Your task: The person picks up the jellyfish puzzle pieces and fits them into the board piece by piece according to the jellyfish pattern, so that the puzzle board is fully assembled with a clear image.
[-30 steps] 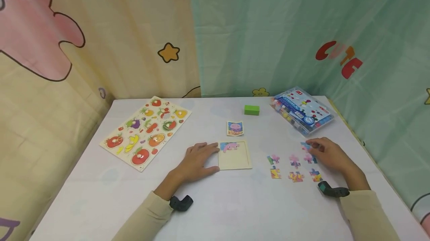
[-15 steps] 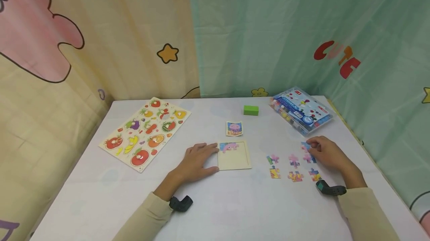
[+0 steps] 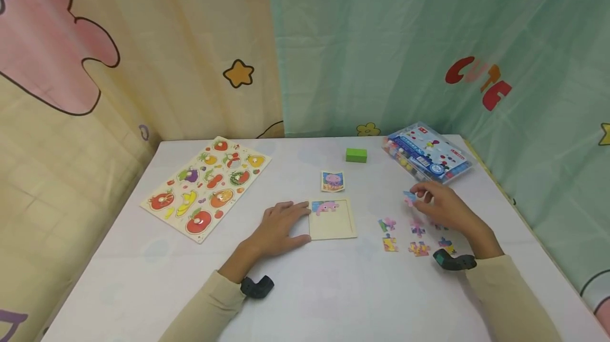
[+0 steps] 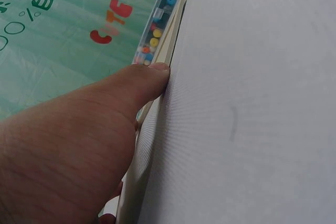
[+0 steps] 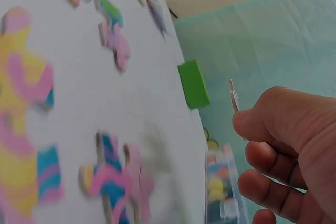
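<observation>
The word "CUTE" (image 3: 491,78) runs in red, pink and orange across a green curtain (image 3: 362,51), where the left wrist view also catches "00%" (image 4: 32,14) beside Chinese characters (image 4: 44,1), including "的"; lettering on a clear plastic bead case (image 3: 409,166) is too small to read.

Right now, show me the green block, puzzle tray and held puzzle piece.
Green block (image 3: 356,157), head view, front face.
Puzzle tray (image 3: 332,227), head view, bare floor.
Held puzzle piece (image 3: 408,197), head view, printed face.
</observation>
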The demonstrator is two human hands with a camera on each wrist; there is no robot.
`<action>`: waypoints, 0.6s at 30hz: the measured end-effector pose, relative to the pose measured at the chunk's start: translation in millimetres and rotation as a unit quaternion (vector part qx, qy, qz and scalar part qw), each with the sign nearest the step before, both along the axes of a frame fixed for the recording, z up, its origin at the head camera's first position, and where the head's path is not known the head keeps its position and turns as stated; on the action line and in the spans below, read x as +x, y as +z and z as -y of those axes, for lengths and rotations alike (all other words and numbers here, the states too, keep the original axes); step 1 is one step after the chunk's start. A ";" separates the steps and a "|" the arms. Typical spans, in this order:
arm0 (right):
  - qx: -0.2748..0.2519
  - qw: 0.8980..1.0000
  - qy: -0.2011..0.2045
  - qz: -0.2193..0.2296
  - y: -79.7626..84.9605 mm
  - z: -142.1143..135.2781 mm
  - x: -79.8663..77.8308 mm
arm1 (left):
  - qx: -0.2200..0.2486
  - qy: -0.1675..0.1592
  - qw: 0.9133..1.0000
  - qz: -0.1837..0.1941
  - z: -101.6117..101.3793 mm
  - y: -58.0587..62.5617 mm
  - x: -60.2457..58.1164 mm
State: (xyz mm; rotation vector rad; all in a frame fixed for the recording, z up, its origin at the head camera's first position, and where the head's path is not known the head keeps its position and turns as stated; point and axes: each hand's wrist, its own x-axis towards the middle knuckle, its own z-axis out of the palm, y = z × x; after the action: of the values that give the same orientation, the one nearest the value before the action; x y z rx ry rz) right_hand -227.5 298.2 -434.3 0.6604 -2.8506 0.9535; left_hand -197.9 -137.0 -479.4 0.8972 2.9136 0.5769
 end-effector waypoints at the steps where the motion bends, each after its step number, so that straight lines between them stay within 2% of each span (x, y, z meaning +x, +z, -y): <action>1: -0.001 1.000 0.009 0.002 1.7 8.0 -2.9 | 0.001 0.000 1.000 -0.001 0.1 0.2 0.1; 5: -0.001 0.999 0.046 0.023 2.8 44.5 -16.8 | 0.001 -0.001 1.000 0.003 0.2 0.5 -0.1; 12: 0.022 0.993 0.109 0.050 -10.2 106.6 -35.0 | -0.001 0.004 1.000 0.004 0.3 0.6 0.6; 18: 0.042 0.992 0.102 0.058 -19.4 132.8 -40.3 | -0.002 0.008 1.000 -0.003 -0.5 1.7 1.3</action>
State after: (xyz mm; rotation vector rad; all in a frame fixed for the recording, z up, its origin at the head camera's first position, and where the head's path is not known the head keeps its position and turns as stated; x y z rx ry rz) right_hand -267.9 165.4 -453.7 0.9518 -2.9841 0.9299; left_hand -196.6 -136.5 -477.6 0.8772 2.9286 0.5696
